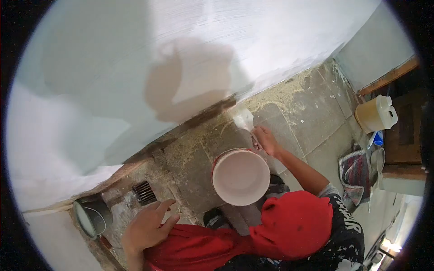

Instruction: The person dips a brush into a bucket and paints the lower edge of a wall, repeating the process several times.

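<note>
My right hand (266,140) is closed round the handle of a wide paintbrush (244,120). White coats the brush, and its tip, a little blurred, is by the foot of the wall (199,27). Just below that hand stands a round bucket (241,177) with white paint inside and reddish marks on its outer rim. Empty and half open, my left hand (151,226) hovers at my red-clothed left leg (194,248), thumb and fingers apart. My bent right knee (294,221) is beside the bucket.
Dusty tiles (181,174) run along the wall, with a floor drain (144,193). A grey pail (92,217) stands at the far left. To the right are a yellowish jug (376,113), a blue item (377,137) and a striped cloth (355,174).
</note>
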`<move>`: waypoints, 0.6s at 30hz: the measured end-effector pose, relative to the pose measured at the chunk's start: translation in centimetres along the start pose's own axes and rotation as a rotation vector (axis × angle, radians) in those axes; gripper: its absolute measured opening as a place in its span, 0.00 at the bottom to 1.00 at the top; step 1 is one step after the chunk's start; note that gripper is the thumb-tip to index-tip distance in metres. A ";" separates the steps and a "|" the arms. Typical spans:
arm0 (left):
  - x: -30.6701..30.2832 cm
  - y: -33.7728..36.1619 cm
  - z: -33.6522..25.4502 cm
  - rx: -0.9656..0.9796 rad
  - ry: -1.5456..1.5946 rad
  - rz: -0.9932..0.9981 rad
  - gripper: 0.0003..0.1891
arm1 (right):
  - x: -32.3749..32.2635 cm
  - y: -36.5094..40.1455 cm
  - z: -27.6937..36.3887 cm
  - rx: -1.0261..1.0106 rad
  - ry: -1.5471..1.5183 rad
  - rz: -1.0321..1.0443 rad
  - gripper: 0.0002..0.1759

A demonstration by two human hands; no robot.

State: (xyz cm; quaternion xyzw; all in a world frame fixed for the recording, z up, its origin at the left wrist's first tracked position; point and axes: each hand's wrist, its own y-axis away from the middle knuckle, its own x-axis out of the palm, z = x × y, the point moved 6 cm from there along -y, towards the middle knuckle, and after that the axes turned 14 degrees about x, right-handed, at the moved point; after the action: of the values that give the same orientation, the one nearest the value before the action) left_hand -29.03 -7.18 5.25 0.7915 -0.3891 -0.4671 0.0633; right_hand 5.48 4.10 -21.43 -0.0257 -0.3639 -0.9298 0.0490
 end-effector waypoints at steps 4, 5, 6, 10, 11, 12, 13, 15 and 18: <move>0.3 -0.1 0.4 -0.112 0.026 0.129 0.26 | -0.7 -4.3 -1.7 0.012 0.099 -0.102 0.20; 0.2 -0.2 0.4 -0.114 0.042 0.121 0.26 | -0.7 -5.1 -2.0 -0.009 0.173 -0.139 0.21; 0.2 -0.3 0.4 -0.116 0.057 0.113 0.26 | -0.4 -5.5 -1.9 -0.031 0.246 -0.174 0.23; 0.1 -0.4 0.6 -0.136 0.026 0.119 0.26 | 0.0 -6.6 -2.4 -0.021 0.247 -0.266 0.24; 0.1 -0.4 0.6 -0.150 0.043 0.133 0.26 | 0.1 -6.8 -2.6 -0.016 0.274 -0.270 0.24; 0.1 -0.5 0.6 -0.163 0.060 0.148 0.26 | 0.1 -7.1 -2.7 -0.011 0.301 -0.274 0.24; 0.2 -0.4 0.7 -0.162 0.055 0.149 0.26 | 0.1 -7.2 -2.8 -0.012 0.296 -0.275 0.24; 0.2 -0.4 0.8 -0.091 0.074 0.044 0.23 | 0.1 -7.6 -3.2 -0.019 0.248 -0.273 0.23; 0.2 -0.5 0.7 -0.070 0.054 0.029 0.23 | 0.5 -8.5 -3.7 -0.028 0.263 -0.235 0.24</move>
State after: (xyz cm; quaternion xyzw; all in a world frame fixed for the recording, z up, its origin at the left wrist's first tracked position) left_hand -29.23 -6.77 4.45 0.7953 -0.3820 -0.4581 0.1083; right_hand 4.05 7.81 -29.82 0.1380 -0.3416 -0.9296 -0.0130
